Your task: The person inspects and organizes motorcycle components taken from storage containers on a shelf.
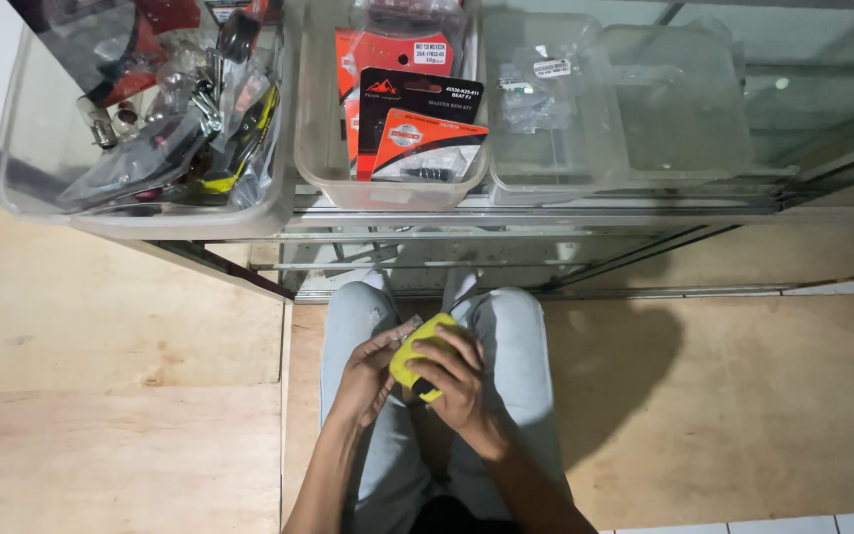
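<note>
Overhead, from the head camera: left hand (368,374) and right hand (457,386) both clasped around a small yellow object (415,348), held over jeans-clad knees (516,336). Beyond, clear plastic bins (392,188) of packaged parts on a glass shelf (546,213); plywood floor (111,396) beneath.

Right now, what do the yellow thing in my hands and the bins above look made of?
Yellow thing: probably soft cloth or sponge, matte, folding under the left hand and right hand. Bins: clear, glossy rigid plastic; the contents show through the walls.
</note>
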